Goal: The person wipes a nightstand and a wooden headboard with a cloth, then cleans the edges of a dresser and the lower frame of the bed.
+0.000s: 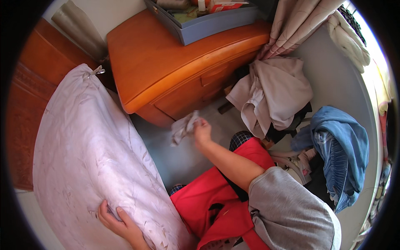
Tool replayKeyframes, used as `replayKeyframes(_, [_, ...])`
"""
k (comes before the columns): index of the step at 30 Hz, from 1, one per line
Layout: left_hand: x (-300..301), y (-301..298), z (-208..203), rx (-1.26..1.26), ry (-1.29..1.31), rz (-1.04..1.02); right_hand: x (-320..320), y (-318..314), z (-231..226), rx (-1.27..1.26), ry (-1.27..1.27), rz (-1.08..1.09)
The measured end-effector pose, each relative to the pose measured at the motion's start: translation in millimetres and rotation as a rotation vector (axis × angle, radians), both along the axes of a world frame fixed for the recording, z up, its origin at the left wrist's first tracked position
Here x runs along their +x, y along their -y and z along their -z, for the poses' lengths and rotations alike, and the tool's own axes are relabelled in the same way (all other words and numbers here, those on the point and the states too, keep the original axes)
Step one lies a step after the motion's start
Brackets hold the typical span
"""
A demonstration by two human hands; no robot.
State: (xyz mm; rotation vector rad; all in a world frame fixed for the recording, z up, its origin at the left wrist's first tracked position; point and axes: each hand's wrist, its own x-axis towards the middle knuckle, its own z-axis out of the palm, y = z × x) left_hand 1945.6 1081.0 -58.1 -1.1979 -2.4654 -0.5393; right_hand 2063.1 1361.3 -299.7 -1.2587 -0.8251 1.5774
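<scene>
My right hand [202, 131] is closed around one edge of a small grey-white cloth [182, 128]. The cloth hangs bunched and slightly blurred over the floor, in front of the wooden cabinet. At the lower left, my left hand [118, 223] rests on a pale pink patterned cover [89, 137], its thumb and fingers apart. The cover is spread over a long board, narrow at the far end like an ironing board, and lies wrinkled near my hand. A metal clip [98, 71] sits at its far tip. Red fabric [208, 196] lies over my lap.
The orange-brown wooden cabinet [158, 58] stands ahead, bearing a grey open box [221, 27] of small items. Beige cloth [279, 87] is heaped at the right, with blue denim clothing [343, 146] nearer me. A pinkish curtain [298, 25] hangs at the back right.
</scene>
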Motion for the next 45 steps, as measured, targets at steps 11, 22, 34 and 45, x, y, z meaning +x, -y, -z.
replayKeyframes(11, [3.0, -0.2, 3.4, 0.039, 0.103, -0.042, 7.5, -114.0, 42.3, 0.385, 0.414, 0.415])
replayKeyframes(22, [3.5, -3.5, 3.9, 0.040, 0.140, -0.064, -103.6, -3.6, 37.5, -0.154, 0.252, -0.146])
replayKeyframes(34, [16.2, -16.1, 7.3, 0.118, 0.326, -0.204, 26.6, -128.8, 284.5, -0.552, -0.373, 0.109])
replayKeyframes(45, [3.8, -5.6, -4.6, 0.040, 0.179, -0.111, -65.8, -44.6, 69.3, -0.619, -0.283, -0.241])
